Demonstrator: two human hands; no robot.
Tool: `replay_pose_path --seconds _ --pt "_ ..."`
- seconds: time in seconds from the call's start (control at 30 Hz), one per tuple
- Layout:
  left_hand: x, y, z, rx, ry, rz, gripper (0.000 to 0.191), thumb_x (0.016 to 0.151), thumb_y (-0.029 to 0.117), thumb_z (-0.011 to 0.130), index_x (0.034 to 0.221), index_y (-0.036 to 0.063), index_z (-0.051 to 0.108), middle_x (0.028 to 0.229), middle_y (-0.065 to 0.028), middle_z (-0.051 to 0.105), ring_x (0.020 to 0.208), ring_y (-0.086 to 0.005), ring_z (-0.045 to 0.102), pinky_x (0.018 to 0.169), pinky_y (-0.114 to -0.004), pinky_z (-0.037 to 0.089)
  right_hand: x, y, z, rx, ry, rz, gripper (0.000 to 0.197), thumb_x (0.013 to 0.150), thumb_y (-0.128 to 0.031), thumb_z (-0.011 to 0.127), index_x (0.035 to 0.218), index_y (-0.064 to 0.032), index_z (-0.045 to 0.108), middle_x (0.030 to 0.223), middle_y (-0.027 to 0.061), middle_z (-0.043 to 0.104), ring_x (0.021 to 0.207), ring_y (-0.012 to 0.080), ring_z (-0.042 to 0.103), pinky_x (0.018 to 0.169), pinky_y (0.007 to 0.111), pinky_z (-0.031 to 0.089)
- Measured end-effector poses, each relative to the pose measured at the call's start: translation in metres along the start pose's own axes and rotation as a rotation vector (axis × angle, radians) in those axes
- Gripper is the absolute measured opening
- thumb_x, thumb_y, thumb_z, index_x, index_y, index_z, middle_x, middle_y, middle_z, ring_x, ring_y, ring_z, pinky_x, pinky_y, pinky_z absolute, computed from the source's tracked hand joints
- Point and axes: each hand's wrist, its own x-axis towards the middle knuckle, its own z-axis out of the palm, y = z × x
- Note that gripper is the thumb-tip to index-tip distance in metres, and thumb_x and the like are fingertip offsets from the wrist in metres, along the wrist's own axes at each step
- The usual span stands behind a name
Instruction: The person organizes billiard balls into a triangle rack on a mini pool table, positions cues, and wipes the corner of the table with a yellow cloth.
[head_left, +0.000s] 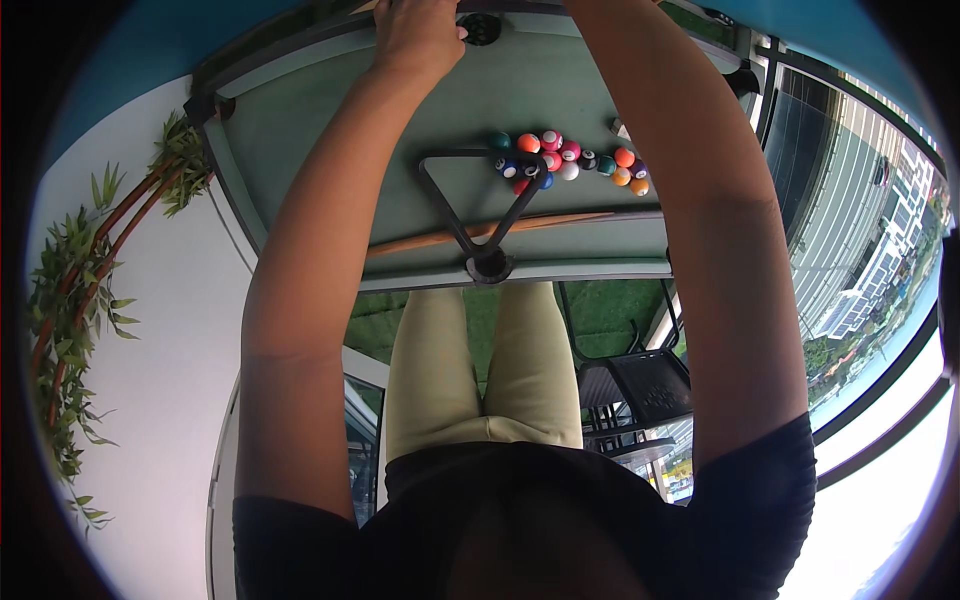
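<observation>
Both my arms reach up over a pool table (315, 120). My left hand (421, 34) is at the top edge beside the far middle pocket (480, 28); its fingers are cut off, so its grip cannot be made out. Past the top edge of the picture, my right hand is out of view. A black triangle rack (442, 206) lies on the near side, partly over a wooden cue (405, 244), one corner at the near middle pocket (489, 266). Several pool balls (551, 140) are grouped at and right of the rack, with the white ball (570, 172) among them.
A small pale block, perhaps chalk (619, 128), lies by my right forearm. Black chairs (649, 386) stand below the table on the right. A leafy plant (75, 300) is against the white wall at left. Large windows (862, 225) are at right.
</observation>
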Motion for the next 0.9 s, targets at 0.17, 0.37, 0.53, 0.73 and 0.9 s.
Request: replay_pose_path --seconds 0.17,0.37,0.53,0.73,0.9 --pt "0.001 0.003 0.002 0.004 0.011 -0.045 0.037 0.077 0.008 0.070 0.113 0.0018 0.063 0.114 -0.0145 0.058 0.115 -0.0301 0.050 0.102 -0.045 0.032 0.013 -0.007 0.002 -0.534 -0.083 -0.065 0.039 0.098 -0.027 0.035 0.114 -0.0022 0.060 0.116 0.0140 0.062 0.098 0.0271 0.060 0.087 0.042 0.045" --pt "-0.002 0.000 0.002 -0.042 0.104 0.035 0.046 0.073 0.006 0.072 0.117 0.0018 0.060 0.115 -0.0156 0.058 0.121 -0.0293 0.046 0.111 -0.046 0.025 0.024 0.017 0.012 -0.423 0.038 -0.364 0.034 0.097 -0.025 0.040 0.122 -0.0048 0.053 0.115 0.0130 0.062 0.102 0.0249 0.058 0.091 0.041 0.042" --pt "-0.055 -0.030 -0.002 -0.043 0.625 0.058 0.061 0.074 0.027 0.078 0.129 0.0118 0.056 0.112 -0.0089 0.060 0.105 -0.0286 0.056 0.094 -0.038 0.045 0.000 0.022 0.015 0.281 0.503 -0.243 0.024 0.083 -0.024 0.067 0.093 -0.0016 0.067 0.074 0.0059 0.067 0.069 0.0168 0.062 0.066 0.030 0.049" --pt "-0.144 -0.185 -0.023 -0.673 0.806 -0.742 0.071 0.085 0.035 0.067 0.141 0.0023 0.038 0.125 -0.0140 0.055 0.118 -0.0292 0.050 0.103 -0.036 0.035 -0.068 -0.049 0.062 0.289 0.626 -0.360 0.021 0.081 -0.020 0.064 0.092 -0.0027 0.069 0.077 0.0115 0.068 0.068 0.0193 0.064 0.067 0.030 0.051" --pt "-0.123 -0.290 -0.036 -1.288 0.569 -0.854 0.082 0.088 0.059 0.053 0.144 0.0026 0.033 0.137 -0.0148 0.048 0.119 -0.0256 0.049 0.105 -0.033 0.031 -0.065 -0.131 0.125 0.397 0.498 -0.451 0.017 0.082 -0.014 0.061 0.091 -0.0023 0.070 0.075 0.0110 0.067 0.065 0.0169 0.062 0.066 0.030 0.050"
